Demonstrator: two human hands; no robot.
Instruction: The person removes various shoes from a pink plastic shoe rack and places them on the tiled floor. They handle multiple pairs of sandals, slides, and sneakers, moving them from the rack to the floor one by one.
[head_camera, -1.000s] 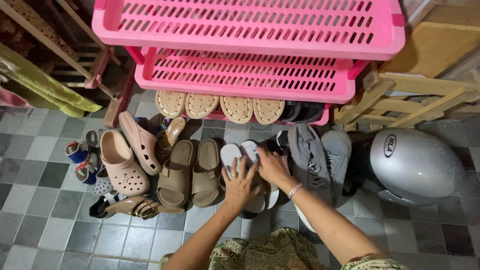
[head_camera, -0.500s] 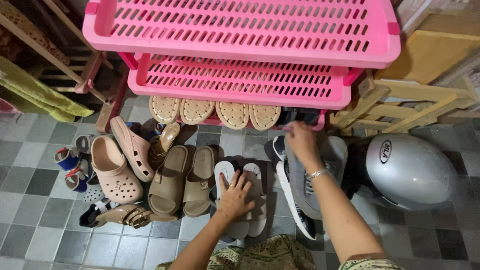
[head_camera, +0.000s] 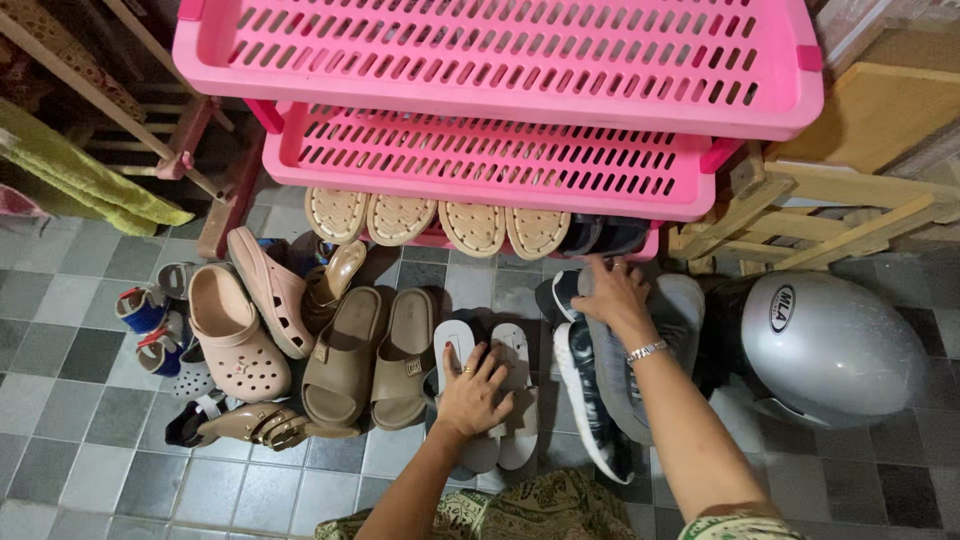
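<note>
Left grip (head_camera: 474, 390) flat, open on white sandals (head_camera: 497, 385); right grip (head_camera: 612, 295) open atop grey sneakers (head_camera: 640, 365), beside it. Light, flexible; best pinched at straps.

Left hand (head_camera: 473, 392) flat, fingers spread, palm down; right hand (head_camera: 614, 293) reaching forward, fingers extended.
</note>
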